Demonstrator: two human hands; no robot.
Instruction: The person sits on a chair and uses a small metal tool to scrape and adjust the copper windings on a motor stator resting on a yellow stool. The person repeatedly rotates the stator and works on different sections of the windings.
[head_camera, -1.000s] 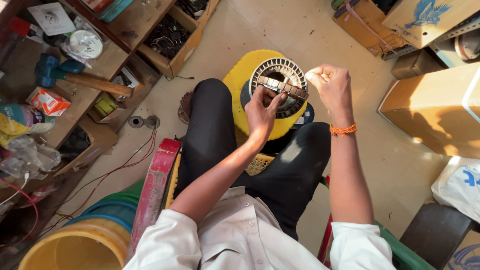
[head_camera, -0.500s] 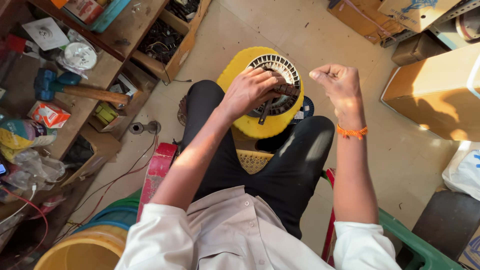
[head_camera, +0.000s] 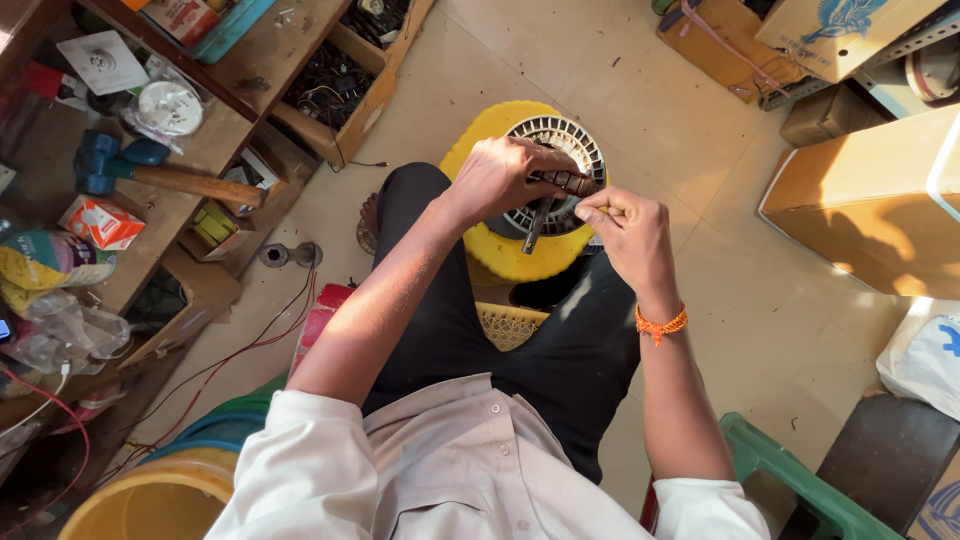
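My left hand (head_camera: 500, 178) clamped over motor stator (head_camera: 558, 175), thin tool (head_camera: 534, 226) sticking out beneath. Stator sits on yellow stool (head_camera: 500, 255) between my knees. My right hand (head_camera: 625, 232) beside it, fingertips pinched; held item too small to tell.

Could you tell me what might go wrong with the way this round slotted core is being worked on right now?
The slotted core sits on a yellow round stool at the knees with neither hand clamping it, so it could slide off. The left hand presses a thin dark tool near the right hand; a slip might jab fingers.
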